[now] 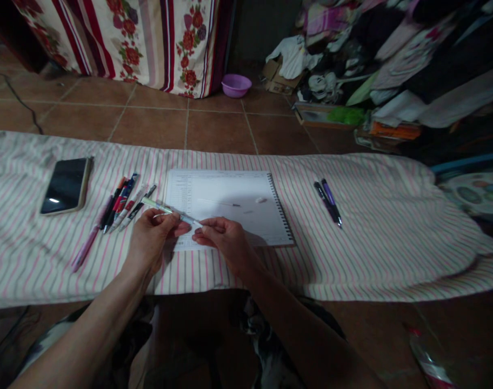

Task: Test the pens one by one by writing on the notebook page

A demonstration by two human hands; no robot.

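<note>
Loss is judged the risk: a pale green pen (162,208) is gripped at barrel by the left hand (149,240) and at tip by the right hand (225,239) over the spiral notebook (230,186), where a small white piece (261,200) (loose) could be swept off.

Both bare forearms reach in from the near edge and converge toward the middle. The left hand (151,240) shows its back, fingers curled in, thumb and fingertips pinched closed. The right hand (224,237) sits just right of it, knuckles up, thumb and forefinger pinched and pointing left. Their fingertips are nearly touching.
</note>
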